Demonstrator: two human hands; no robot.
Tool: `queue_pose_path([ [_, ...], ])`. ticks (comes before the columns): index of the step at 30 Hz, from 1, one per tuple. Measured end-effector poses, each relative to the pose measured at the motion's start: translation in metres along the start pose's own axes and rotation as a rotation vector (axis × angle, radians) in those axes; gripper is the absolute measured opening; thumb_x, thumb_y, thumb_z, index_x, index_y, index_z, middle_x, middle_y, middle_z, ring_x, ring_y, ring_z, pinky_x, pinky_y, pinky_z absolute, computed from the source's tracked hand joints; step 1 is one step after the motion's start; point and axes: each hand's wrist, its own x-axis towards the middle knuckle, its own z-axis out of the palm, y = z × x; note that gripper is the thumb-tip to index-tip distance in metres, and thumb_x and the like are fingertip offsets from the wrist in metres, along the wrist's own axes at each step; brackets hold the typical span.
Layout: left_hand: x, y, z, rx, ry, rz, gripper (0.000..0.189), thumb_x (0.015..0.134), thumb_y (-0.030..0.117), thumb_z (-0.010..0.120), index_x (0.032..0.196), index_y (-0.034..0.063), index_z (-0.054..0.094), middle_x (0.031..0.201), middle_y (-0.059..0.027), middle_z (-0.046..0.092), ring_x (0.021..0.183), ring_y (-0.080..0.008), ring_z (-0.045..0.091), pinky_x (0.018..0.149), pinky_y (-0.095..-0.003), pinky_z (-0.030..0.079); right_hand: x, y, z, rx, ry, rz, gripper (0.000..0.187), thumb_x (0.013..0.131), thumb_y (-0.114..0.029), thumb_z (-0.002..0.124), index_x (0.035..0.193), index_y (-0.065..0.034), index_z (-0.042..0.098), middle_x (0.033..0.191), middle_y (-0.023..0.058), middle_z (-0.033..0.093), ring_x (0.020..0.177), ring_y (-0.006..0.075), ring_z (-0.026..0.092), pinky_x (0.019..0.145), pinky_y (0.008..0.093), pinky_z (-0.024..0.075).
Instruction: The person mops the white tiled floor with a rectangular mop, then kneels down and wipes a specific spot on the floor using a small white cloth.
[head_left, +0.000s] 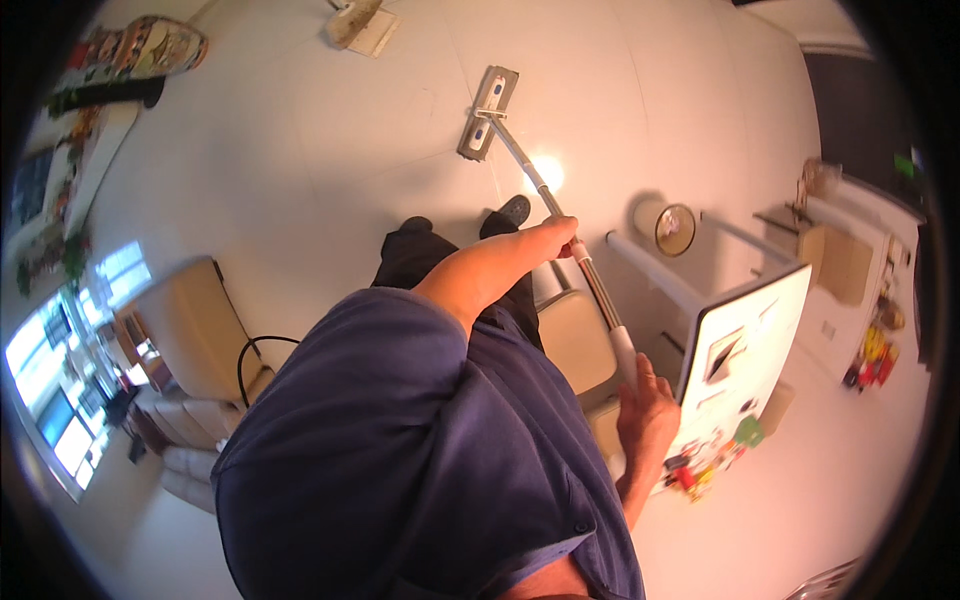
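A flat mop with a grey pad (507, 90) rests on the pale tiled floor ahead of my feet. Its telescopic metal pole (598, 289) slopes back toward my right side. My left hand (559, 234) reaches across my body and grips the pole around its middle. Lower in the view, my right hand (649, 416) is wrapped around the pale upper grip (622, 349) of the same pole, close beside the table edge. A bright light reflection lies on the floor next to the lower pole.
A white table (787, 304) with small items stands on my right, with a beige chair (576, 341) at it. Past the chair is a wastebasket (651, 219). A dustpan (375, 34) sits at the far floor; a tan leather chair (196, 322) is on my left.
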Motion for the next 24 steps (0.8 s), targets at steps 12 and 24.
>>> queue_pose_path([
  [12,-0.144,-0.187,-0.047,0.288,-0.345,-0.254,0.017,0.092,0.02,0.06,0.094,0.0031,0.06,0.077,-0.0106,0.068,0.068,-0.0249,0.071,0.061,-0.0398,0.06,-0.256,-0.078,0.012,0.386,-0.175,0.687,0.055,0.078,-0.002,0.068,0.133,-0.005,0.063,0.088,0.0097,0.064,0.074,0.016,0.059,0.07,0.0308,0.0499],
  [24,-0.127,-0.272,-0.16,0.655,-0.121,-0.196,0.033,0.093,0.028,0.062,0.077,-0.0007,0.062,0.062,-0.0114,0.064,0.044,-0.0227,0.059,0.037,-0.0353,0.045,-0.311,-0.114,0.151,0.556,-0.2,0.594,0.053,0.077,-0.002,0.073,0.129,-0.0068,0.064,0.091,0.0217,0.068,0.08,0.0343,0.069,0.072,0.041,0.0539],
])
